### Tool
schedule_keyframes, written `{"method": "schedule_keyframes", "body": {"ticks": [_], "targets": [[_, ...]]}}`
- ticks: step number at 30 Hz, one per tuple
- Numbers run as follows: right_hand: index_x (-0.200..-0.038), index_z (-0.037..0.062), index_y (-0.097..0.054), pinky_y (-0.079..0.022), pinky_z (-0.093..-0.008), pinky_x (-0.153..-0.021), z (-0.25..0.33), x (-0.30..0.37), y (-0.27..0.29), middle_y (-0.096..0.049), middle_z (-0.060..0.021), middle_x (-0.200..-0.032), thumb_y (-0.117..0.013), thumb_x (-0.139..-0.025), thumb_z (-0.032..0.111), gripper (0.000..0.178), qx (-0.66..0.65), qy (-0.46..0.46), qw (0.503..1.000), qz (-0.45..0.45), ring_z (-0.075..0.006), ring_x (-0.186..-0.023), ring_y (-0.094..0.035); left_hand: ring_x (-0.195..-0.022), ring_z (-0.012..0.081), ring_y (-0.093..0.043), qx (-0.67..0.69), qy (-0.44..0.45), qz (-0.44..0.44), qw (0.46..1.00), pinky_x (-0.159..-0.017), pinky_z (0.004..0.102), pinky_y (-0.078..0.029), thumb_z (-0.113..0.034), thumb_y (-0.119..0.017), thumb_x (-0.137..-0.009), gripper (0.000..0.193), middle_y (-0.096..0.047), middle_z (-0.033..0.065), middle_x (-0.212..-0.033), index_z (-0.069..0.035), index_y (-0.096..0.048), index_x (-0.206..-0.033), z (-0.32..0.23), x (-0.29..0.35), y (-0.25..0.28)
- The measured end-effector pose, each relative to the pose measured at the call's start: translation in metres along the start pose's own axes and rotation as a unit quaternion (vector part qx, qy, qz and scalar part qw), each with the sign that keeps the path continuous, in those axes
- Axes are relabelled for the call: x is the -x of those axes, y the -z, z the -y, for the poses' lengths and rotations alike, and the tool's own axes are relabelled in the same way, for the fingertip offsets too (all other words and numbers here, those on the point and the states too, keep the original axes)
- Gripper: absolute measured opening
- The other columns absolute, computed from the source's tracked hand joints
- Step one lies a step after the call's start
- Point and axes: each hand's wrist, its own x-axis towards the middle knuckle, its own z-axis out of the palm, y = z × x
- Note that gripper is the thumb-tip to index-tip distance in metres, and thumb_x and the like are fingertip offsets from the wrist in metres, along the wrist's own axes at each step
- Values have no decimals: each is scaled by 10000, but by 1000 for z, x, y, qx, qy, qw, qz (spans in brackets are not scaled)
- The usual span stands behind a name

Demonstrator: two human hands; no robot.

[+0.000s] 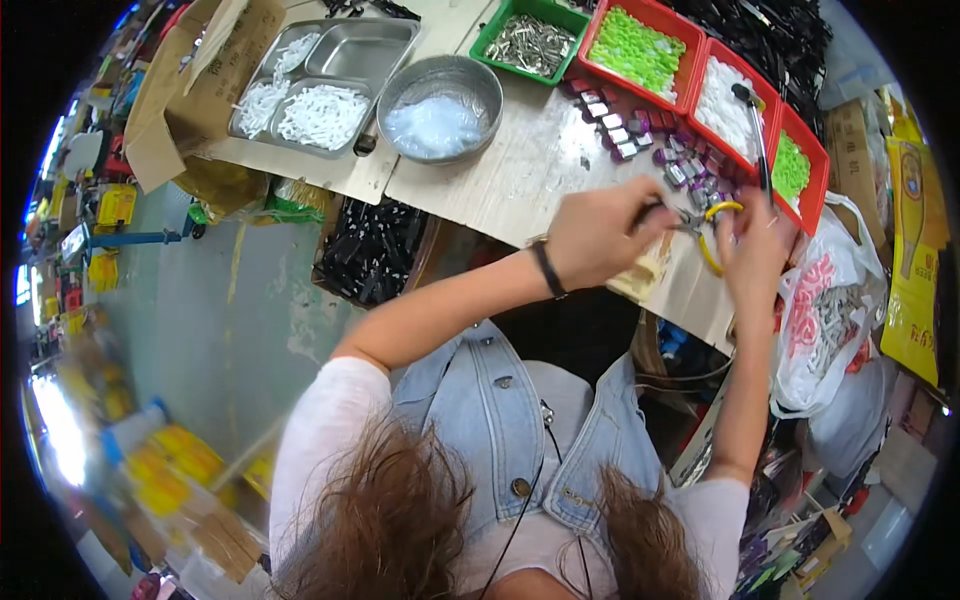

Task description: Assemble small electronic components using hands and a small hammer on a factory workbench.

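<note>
1. Two bare hands are at work over the right part of the wooden table (pixel 525 165). The left hand (pixel 600 235) has its fingers curled and the tips close together; blur hides whether they pinch anything.
2. The right hand (pixel 757 245) closes its fingers around one pair of yellow-handled pliers (pixel 722 208), whose nose points left toward the left fingertips, near the table's near edge.
3. Small purple-and-metal pieces (pixel 676 174) lie just beyond the pliers: more than twenty, the exact count spoiled by overlap and by the hands.
4. Three red trays (pixel 695 78) stand in a row at far right: two hold bright green bits (pixel 637 52), the middle one white bits (pixel 727 105).
5. One black-and-silver rod (pixel 761 135) crosses the trays, partly hiding their contents; its near end disappears at the right hand.
6. One green tray (pixel 487 38) of metal pieces (pixel 530 45) stands left of these.
7. Farther left are one steel bowl (pixel 485 85) with clear film (pixel 433 127), one compartmented steel tray (pixel 367 48) with white plastic pieces (pixel 323 115), and one open cardboard box (pixel 150 125).
8. One white plastic bag (pixel 800 370) hangs at right.
</note>
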Motion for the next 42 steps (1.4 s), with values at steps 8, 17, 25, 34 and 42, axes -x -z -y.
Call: {"method": "schedule_keyframes", "body": {"ticks": [8,17,25,34,42], "targets": [[-1292,-5,-433,-460,-490,-752,-2,37,-42,-609,-257,-997,-623,-770,50,558,-60,-19,998,-28,-437,-851,-586,-472,141,-391,154,-94,-182,967,-458,272,-323,-500,-299,-1015,600,-418,42,-542,-52,-452,-645,71,42,30],[-1204,0,-571,-462,-328,-845,-2,-7,-2,-632,-162,-1085,-457,-993,124,269,-208,38,976,-59,-237,-949,-612,-595,60,-460,297,-56,-115,946,-545,236,-370,-300,-372,-1038,388,-549,26,-809,-23,-559,-841,61,45,25],[-902,-5,-509,-438,-485,-736,135,51,32,-561,-201,-868,-567,-842,23,88,-112,191,974,58,-413,-861,-538,-813,87,-561,186,29,-129,974,-743,232,-458,-101,-583,-948,186,-626,38,-901,15,-614,-1090,-32,74,55],[-888,3,-514,-473,-450,-734,132,53,19,-589,-159,-841,-600,-836,49,111,-50,200,976,74,-349,-843,-568,-718,64,-541,156,47,-109,981,-647,204,-437,-91,-620,-926,207,-623,26,-831,28,-626,-1095,-23,75,52],[-870,-5,-516,-465,-455,-695,124,46,-7,-582,-170,-810,-601,-810,0,104,-106,271,944,156,-366,-801,-566,-549,53,-514,474,282,70,831,-492,185,-405,-211,-581,-949,223,-591,-8,-698,-11,-672,-984,-9,88,76]]}}
